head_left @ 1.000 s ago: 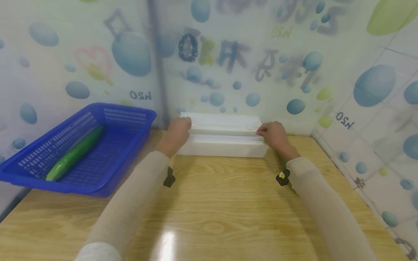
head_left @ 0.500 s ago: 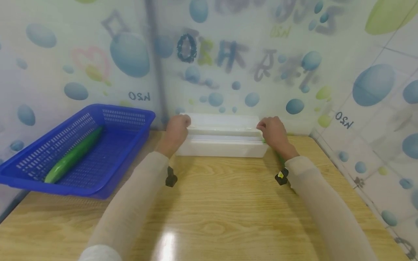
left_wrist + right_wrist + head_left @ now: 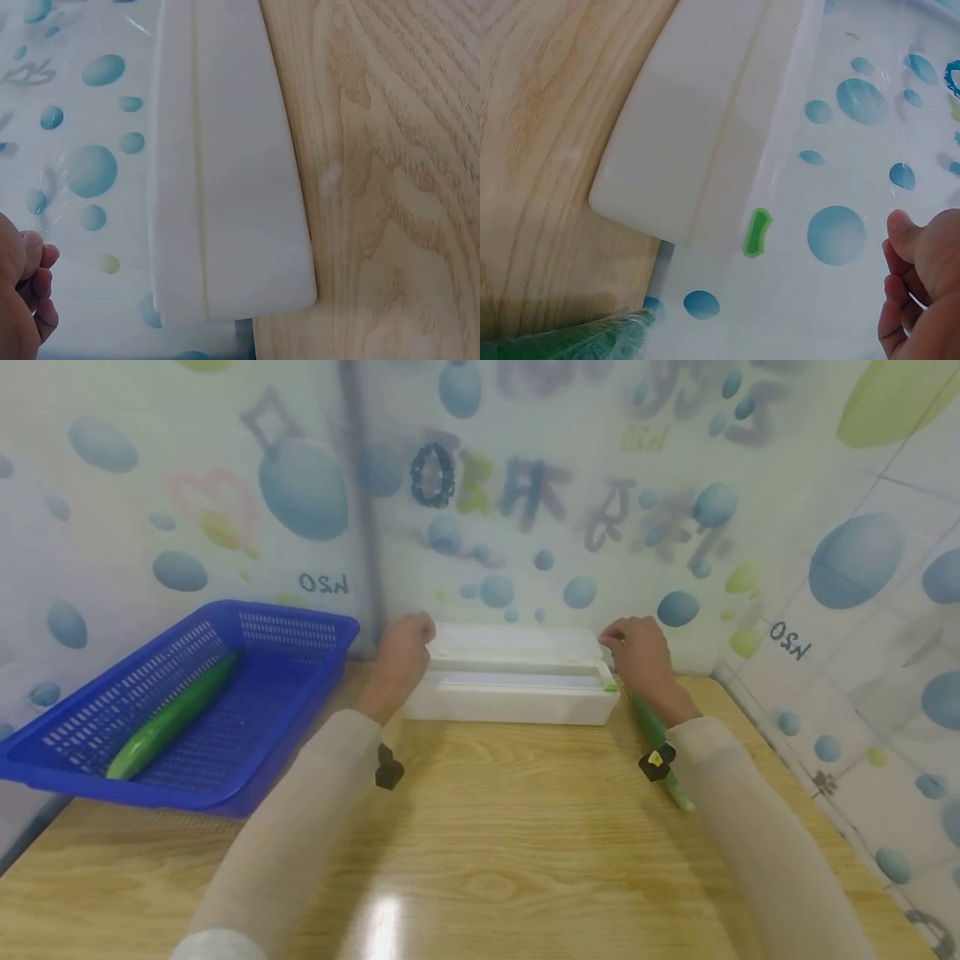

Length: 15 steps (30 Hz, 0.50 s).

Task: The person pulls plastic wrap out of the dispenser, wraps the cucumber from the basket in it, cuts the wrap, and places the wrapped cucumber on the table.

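the left hand (image 3: pixel 405 653) and right hand (image 3: pixel 642 658) were apart, near opposite ends of the long white plastic box (image 3: pixel 510 703) by the far edge of the table (image 3: pixel 510 827); each appeared to pinch thin clear plastic film (image 3: pixel 901 135) stretched between them. judged risk: uneven pull could tear it, and slack could make it cling to itself. a film-wrapped green cucumber (image 3: pixel 651 727) lay toward the right edge, exposed to knocks from the wrist.

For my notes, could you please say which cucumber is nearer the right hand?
The cucumber lying on the table; the other cucumber is in the blue basket.
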{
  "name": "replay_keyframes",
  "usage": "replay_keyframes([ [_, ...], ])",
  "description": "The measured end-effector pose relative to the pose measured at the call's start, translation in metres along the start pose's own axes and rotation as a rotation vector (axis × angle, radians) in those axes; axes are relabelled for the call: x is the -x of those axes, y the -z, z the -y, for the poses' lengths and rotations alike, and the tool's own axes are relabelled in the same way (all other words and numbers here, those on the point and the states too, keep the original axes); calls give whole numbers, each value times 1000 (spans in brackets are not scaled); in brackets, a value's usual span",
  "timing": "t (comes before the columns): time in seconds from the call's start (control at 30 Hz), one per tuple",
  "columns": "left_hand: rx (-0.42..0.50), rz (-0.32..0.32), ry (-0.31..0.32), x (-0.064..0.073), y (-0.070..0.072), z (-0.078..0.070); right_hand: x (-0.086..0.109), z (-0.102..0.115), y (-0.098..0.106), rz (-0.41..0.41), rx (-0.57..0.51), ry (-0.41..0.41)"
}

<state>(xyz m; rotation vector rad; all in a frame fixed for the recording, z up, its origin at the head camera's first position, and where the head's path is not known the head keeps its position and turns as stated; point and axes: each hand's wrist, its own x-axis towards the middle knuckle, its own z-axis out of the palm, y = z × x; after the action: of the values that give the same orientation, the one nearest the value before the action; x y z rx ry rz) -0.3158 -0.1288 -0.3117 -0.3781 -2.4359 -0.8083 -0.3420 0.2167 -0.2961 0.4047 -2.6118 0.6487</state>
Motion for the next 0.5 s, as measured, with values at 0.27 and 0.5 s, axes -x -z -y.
replay_keyframes([
  [0.27,35,-81,-56,-2,9,-9,2,4,12,-102,-14,100],
  [0.5,27,-129,-89,-12,17,-15,1,8,24,-147,-18,129],
])
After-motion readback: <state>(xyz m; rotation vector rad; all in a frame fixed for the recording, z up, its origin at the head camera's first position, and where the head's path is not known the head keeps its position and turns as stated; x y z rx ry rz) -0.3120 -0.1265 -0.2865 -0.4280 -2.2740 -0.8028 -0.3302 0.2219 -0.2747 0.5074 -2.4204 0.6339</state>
